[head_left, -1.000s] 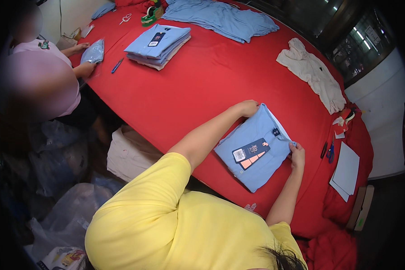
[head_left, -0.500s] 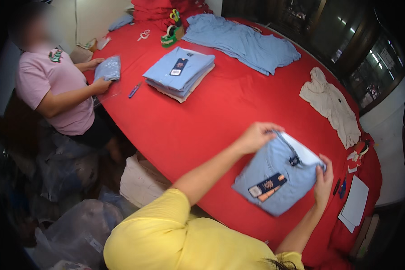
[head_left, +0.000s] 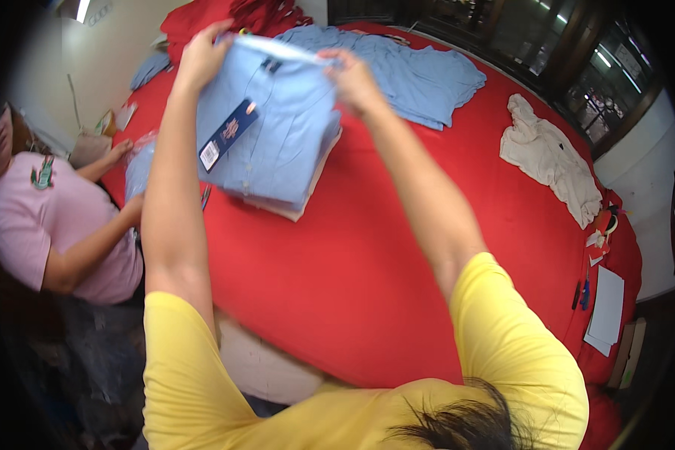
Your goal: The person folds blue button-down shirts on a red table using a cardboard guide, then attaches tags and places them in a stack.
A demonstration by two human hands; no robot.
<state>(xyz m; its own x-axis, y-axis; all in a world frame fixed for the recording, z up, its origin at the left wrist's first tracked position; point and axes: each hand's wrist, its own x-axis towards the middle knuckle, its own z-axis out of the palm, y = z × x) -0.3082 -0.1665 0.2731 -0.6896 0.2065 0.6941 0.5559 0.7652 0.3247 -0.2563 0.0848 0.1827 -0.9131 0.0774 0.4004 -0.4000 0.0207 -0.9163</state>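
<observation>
Head view: shirt (head_left: pixel 292 124) over stack (head_left: pixel 298 212), pinched at both far corners

Left hand (head_left: pixel 206 56) pinches the shirt's far left corner, right hand (head_left: pixel 352 81) the far right; thumbs and fingers closed on the cloth at the collar end. Shirt is blue, folded, at the far left of the table (head_left: pixel 352 292), covering most of the stack. Touching the stack or just above it: can't tell.

Risks, my judgement: near end has no hand under it, so the fold could sag or open. Uneven release could leave the shirt skewed on the stack. Stack edges look slightly uneven, so a push could slide the layers. Tag (head_left: pixel 229 136) lies loose near the left side, might flip or catch.

Counts: one shirt in hand, one tag on it. One stack, blue above beige; layers uncountable, mostly hidden. One blue pile (head_left: pixel 435 82) beyond, garment number unclear. One red pile (head_left: pixel 195 26) at the far left, also uncountable. One beige shirt (head_left: pixel 551 165), spread on the right. White sheets (head_left: pixel 607 300): looks like two, overlapping. One blue-handled pair of scissors (head_left: pixel 586 294) beside them, partly unclear. One co-worker (head_left: pixel 75 247) on the left, holding one bagged bundle (head_left: pixel 137 172).
</observation>
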